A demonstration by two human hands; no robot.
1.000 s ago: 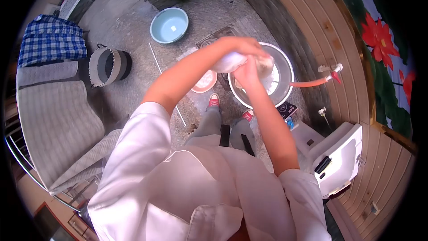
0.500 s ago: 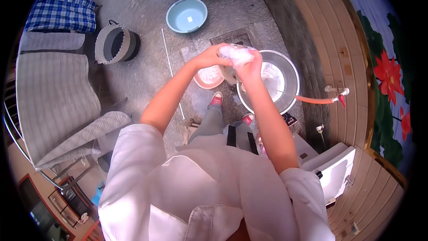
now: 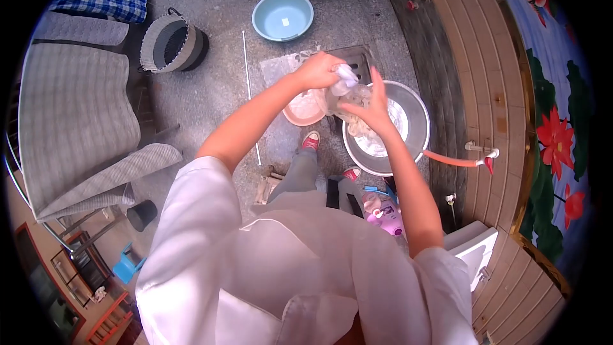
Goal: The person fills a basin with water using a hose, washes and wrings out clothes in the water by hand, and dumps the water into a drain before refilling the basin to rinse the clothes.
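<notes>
My left hand [image 3: 317, 71] is closed on one end of a white, partly see-through cloth [image 3: 345, 80]. The cloth hangs from it between my two hands, and a patterned part lies toward the metal basin [image 3: 419, 129]. My right hand [image 3: 372, 110] has its thumb and fingers spread apart, beside the cloth and over the basin's left side. Inside the basin is something whitish. A pink basin [image 3: 305, 119] with whitish content sits on the ground below my left hand.
A light blue basin [image 3: 283, 16] is beyond my hands. At the left are a woven basket [image 3: 167, 45] and a draped grey mat [image 3: 80, 121]. An orange hose [image 3: 450, 160] runs from the wall tap to the metal basin. Pink bottles [image 3: 387, 215] stand near my feet.
The bunched cloth has loosened and now hangs from my left hand. My right hand has let go and spread its fingers. The view has shifted, bringing the pink bottles into sight.
</notes>
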